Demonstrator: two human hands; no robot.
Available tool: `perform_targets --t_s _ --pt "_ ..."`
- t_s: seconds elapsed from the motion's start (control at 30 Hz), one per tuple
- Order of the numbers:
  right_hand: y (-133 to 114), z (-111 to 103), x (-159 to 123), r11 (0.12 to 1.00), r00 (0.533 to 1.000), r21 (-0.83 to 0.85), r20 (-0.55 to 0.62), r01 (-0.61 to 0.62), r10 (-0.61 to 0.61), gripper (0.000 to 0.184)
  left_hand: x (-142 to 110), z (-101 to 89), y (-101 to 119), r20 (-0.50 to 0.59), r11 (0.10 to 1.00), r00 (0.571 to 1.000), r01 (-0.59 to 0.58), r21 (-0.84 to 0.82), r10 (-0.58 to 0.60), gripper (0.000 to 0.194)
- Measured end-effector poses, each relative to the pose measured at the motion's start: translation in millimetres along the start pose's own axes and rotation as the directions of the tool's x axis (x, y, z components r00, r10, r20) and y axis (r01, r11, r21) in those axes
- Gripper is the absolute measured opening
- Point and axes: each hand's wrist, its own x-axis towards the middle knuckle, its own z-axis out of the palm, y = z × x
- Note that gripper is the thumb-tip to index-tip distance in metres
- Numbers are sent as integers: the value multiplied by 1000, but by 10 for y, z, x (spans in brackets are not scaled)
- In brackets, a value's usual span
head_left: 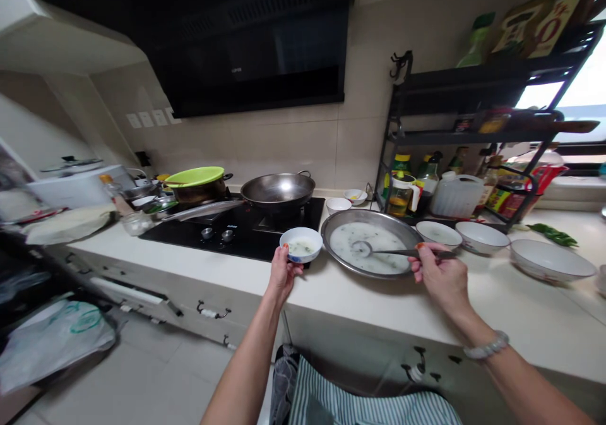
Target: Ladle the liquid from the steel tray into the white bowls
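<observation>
My left hand point(283, 272) grips the rim of a small white bowl point(301, 256), thumb on the edge and fingers underneath. Some pale soup with bits of green lies in that bowl, which is held over the front edge of the stove. My right hand point(438, 272) is closed round the dark handle of a ladle point(386, 252). The ladle's head sits in milky white soup with green flecks inside a wide metal basin point(334, 257), just right of the small bowl. Three white bowls, the nearest being a bowl point(438, 235), stand to the basin's right.
A wok point(278, 189) and a pot under a lime-green colander point(195, 176) rest on the black stove point(189, 239). Two small bowls stand behind the basin. A black rack point(435, 137) holds bottles at the right. The range hood point(255, 40) overhangs the stove.
</observation>
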Motion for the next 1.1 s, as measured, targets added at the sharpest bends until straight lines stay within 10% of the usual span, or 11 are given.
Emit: perform_targets --t_s 1.1 --pt "-320 40 137 976 982 205 -153 -79 111 11 12 -19 -25 12 1000 1000 -8 -1 8 40"
